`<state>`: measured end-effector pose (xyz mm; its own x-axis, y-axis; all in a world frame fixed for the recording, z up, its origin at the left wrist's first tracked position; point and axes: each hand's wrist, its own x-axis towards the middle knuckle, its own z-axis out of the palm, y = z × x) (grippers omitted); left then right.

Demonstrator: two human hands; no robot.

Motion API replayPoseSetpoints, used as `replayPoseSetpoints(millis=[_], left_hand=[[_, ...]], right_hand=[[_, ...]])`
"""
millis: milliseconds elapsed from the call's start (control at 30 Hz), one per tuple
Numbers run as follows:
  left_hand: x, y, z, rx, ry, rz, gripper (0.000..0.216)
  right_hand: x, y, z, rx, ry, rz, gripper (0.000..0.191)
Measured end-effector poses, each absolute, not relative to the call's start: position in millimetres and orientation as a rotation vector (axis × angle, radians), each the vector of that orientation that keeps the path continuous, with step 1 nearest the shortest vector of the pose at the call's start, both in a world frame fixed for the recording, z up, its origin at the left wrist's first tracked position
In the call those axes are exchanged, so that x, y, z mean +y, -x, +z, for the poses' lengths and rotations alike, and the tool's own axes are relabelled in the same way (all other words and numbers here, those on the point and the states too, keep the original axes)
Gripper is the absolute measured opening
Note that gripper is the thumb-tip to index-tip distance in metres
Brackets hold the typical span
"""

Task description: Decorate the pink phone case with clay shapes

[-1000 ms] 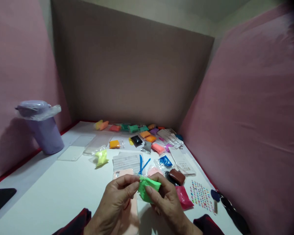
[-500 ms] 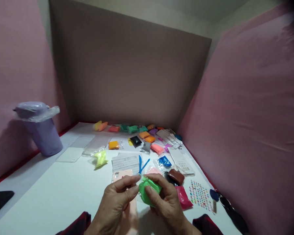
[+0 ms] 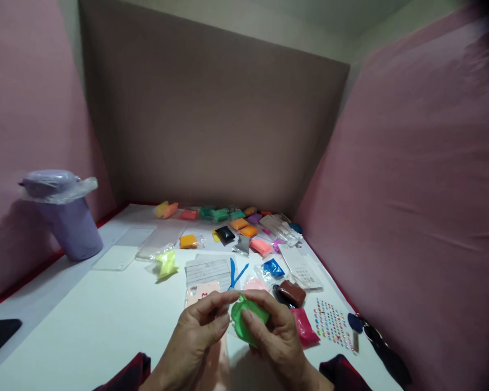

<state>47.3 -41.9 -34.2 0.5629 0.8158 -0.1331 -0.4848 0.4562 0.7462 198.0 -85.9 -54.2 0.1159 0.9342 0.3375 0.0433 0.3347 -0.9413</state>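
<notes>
Both hands meet low in the middle of the view over the white table (image 3: 106, 320). My right hand (image 3: 275, 339) cups a bright green lump of clay in a clear wrapper (image 3: 244, 321), thumb pressed on its front. My left hand (image 3: 198, 339) pinches the wrapper's top edge between thumb and forefinger. Under the hands lies a pale pink phone case (image 3: 206, 293). Just beyond sit two blue plastic tools (image 3: 235, 272), a printed paper sheet (image 3: 209, 269), a brown clay packet (image 3: 292, 293) and a magenta clay packet (image 3: 305, 328).
Several coloured clay packets are scattered across the far half of the table, with a yellow-green one (image 3: 166, 264) at left. A purple bin with a plastic liner (image 3: 67, 217) stands far left. A sticker gem sheet (image 3: 330, 323) and dark keys (image 3: 370, 339) lie right. Pink walls close both sides.
The green clay has been turned and pressed slightly lower between the hands. My left fingers shifted along the wrapper's top edge. The view drifted a little left.
</notes>
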Motion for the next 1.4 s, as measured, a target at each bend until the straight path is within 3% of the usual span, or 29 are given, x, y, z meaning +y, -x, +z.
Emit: replayPoseSetpoints(millis=[333, 1000, 1267, 1400], left_hand=[[-42.8, -46.1, -29.1, 0.69, -0.891, 0.921, 0.019], [-42.7, -42.9, -21.9, 0.598, -0.915, 0.843, 0.035], [-43.6, -42.4, -18.6, 0.698, -1.107, 0.924, 0.013], [-41.2, -42.7, -23.2, 0.694, -0.992, 0.902, 0.017]], right_hand=[[-85.1, -198.4, -47.1, -1.368, 1.038, 0.753, 0.019], [-88.0, -199.8, -51.1, -1.295, 1.023, 0.921, 0.016], [-86.5, -200.2, -49.1, -1.31, 1.023, 0.883, 0.017], [-86.9, -199.5, -47.8, -1.368, 1.058, 0.825, 0.018]])
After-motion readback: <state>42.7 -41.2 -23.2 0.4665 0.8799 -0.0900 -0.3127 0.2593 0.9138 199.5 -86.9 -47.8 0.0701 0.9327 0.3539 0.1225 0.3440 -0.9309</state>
